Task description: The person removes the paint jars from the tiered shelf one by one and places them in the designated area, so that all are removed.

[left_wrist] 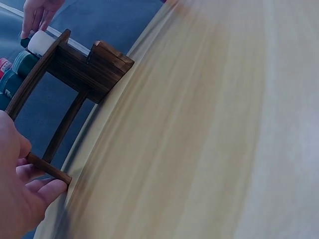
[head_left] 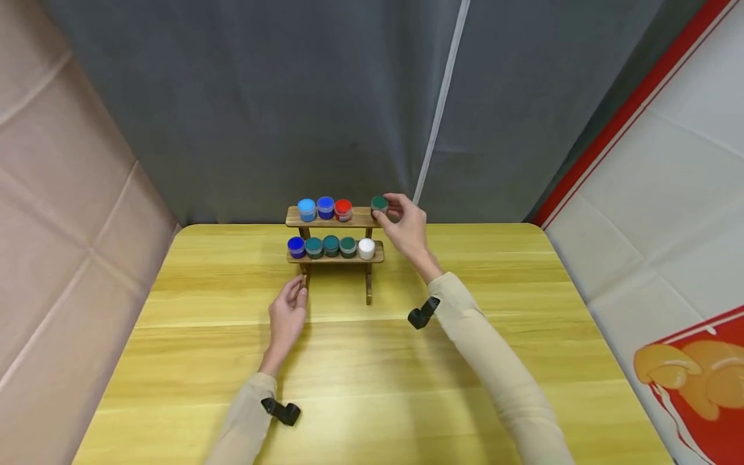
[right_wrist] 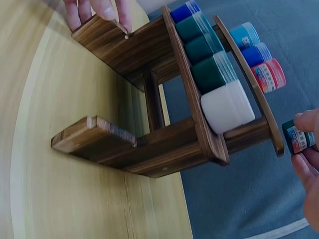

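A two-tier wooden rack (head_left: pixel 335 259) stands toward the table's back edge. My right hand (head_left: pixel 405 226) pinches a dark green paint jar (head_left: pixel 379 205) between thumb and fingers at the right end of the upper shelf. In the right wrist view this jar (right_wrist: pixel 298 138) appears just off the shelf's end, its printed label showing. My left hand (head_left: pixel 287 316) grips the rack's front left leg (left_wrist: pixel 49 168), low near the tabletop. Light blue (head_left: pixel 307 210), blue (head_left: pixel 326 208) and red (head_left: pixel 343 210) jars sit on the upper shelf, with a gap right of the red one.
The lower shelf carries a dark blue jar (head_left: pixel 296 247), several green-toned jars (head_left: pixel 330 246) and a white jar (head_left: pixel 366 249). A grey curtain (head_left: pixel 261 116) hangs behind the wooden table (head_left: pixel 465 374). Pale panels stand left and right.
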The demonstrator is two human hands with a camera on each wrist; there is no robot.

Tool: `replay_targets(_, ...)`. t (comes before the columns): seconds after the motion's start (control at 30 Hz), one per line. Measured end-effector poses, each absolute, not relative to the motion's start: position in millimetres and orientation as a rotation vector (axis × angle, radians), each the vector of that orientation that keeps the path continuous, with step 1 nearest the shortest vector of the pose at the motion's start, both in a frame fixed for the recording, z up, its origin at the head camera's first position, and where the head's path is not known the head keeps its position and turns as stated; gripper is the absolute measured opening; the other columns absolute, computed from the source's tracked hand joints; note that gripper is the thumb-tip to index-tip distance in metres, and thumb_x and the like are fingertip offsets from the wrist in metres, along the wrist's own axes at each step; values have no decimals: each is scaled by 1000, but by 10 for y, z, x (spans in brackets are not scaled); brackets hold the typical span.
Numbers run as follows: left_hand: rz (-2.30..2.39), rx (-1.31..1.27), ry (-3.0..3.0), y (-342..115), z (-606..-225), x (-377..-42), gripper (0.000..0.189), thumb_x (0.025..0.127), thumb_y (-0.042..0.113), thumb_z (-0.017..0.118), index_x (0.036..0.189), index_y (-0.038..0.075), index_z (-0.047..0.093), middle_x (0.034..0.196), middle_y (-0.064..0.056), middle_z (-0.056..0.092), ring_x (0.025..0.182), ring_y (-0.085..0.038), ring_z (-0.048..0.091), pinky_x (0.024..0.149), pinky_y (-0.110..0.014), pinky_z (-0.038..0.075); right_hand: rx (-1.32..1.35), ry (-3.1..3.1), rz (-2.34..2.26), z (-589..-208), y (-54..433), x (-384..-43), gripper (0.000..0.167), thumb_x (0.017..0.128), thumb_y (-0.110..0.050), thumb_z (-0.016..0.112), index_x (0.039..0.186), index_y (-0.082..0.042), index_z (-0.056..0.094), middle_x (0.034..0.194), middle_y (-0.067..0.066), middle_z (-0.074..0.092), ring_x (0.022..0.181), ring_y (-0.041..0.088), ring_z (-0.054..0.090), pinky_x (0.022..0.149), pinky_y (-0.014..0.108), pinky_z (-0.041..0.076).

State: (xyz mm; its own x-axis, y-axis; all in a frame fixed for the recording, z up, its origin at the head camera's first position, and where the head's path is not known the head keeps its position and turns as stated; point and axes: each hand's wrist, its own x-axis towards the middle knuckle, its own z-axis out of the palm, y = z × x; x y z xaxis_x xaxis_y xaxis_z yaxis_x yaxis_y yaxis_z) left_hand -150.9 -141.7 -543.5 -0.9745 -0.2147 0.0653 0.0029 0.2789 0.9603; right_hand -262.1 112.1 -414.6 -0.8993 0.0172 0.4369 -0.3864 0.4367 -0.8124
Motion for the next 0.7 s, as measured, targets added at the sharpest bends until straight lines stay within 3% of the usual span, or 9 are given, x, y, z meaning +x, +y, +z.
replay_targets(0.23,-1761,194,-2323,-1420,-5460,-1504,38,102,12,59,140,7,60,136,-19,64,117,-34,68,88,-11,57,240,-2305,1430,-4170,1242,-2654,35,89,-11,78,121,0,67,114,17,73,103,28,72,92,32,63)
replay_targets(0.7,-1711,186,-2353,-1404,-5481,-1507,41,102,11,58,143,7,57,133,-23,64,118,-37,68,93,-26,59,175,-2321,1463,-4306,1448,-2666,37,89,-11,77,120,4,65,114,22,71,104,33,71,96,43,62)
